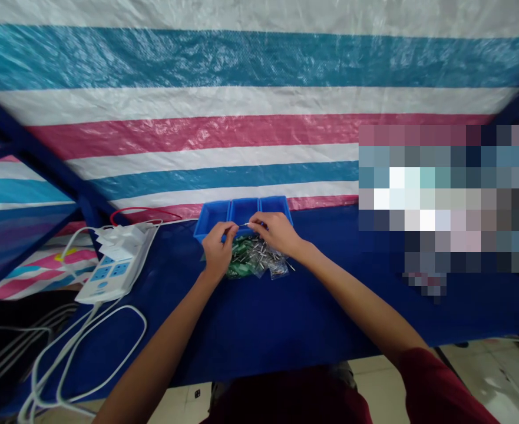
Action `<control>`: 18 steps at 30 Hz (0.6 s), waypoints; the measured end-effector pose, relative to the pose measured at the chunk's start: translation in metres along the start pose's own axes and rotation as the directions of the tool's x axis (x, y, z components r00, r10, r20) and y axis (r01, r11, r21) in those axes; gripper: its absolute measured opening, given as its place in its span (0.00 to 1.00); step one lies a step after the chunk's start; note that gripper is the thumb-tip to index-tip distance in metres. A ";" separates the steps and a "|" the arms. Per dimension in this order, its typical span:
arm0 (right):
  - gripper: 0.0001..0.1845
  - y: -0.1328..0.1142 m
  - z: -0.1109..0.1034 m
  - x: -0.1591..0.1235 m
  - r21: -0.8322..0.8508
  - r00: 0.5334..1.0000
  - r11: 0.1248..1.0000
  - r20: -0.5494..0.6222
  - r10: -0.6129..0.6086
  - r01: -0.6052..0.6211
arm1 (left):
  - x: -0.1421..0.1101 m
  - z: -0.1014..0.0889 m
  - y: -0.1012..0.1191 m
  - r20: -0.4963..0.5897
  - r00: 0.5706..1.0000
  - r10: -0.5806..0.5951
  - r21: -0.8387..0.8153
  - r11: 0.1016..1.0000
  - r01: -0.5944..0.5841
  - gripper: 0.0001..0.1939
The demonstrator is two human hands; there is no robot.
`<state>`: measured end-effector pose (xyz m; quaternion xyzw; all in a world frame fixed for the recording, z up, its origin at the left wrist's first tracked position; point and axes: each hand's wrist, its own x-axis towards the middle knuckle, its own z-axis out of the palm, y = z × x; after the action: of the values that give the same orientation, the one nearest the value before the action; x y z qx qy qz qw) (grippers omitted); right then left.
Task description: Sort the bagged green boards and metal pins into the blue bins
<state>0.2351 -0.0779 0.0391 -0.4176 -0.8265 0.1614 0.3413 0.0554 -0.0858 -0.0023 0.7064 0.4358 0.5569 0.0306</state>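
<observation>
My left hand [217, 248] is closed in a pinch on one end of a thin, short metallic piece [244, 224]. The other end sits between the pinched fingertips of my right hand [278, 233]; its exact kind is too small to tell. Both hands hover at the front edge of a blue three-compartment tray [212, 217]. Below them lies a pile of small shiny metal pieces [263, 257], with green plastic bags [240, 268] and a clear plastic bag [279, 268] among them. My right hand hides part of the tray's right compartments.
On the left of the blue table [259, 330] lies a white power strip [109, 277] with white plugs [120, 240] in it. White cables [142, 335] loop toward the front left. A striped plastic sheet [224, 132] hangs behind. A blurred-out area covers the right side.
</observation>
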 end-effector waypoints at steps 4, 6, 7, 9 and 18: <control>0.12 0.003 -0.001 -0.004 -0.033 0.998 0.999 0.046 -0.041 0.042 | -0.002 -0.003 0.001 0.038 0.997 0.065 0.030 0.997 -0.066 0.10; 0.13 0.004 -0.001 -0.005 -0.054 0.998 0.998 0.063 -0.031 0.034 | -0.003 -0.002 0.001 0.035 0.997 0.065 0.013 0.998 -0.065 0.10; 0.13 0.004 -0.002 -0.006 -0.062 0.998 0.998 0.063 -0.025 0.029 | -0.004 -0.002 0.001 0.029 0.998 0.056 -0.004 0.998 -0.056 0.10; 0.14 0.004 -0.002 -0.007 -0.064 0.998 0.998 0.053 -0.025 0.028 | -0.005 -0.001 0.002 0.012 1.000 0.029 -0.046 0.999 -0.028 0.09; 0.18 0.001 0.003 -0.007 -0.110 0.998 0.994 0.061 -0.015 0.021 | -0.005 0.001 0.010 0.000 0.977 -0.214 -0.327 0.923 0.203 0.09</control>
<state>0.2363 -0.0827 0.0334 -0.4234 -0.8478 0.1246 0.2941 0.0618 -0.0943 -0.0011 0.6312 0.4112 0.6272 0.1978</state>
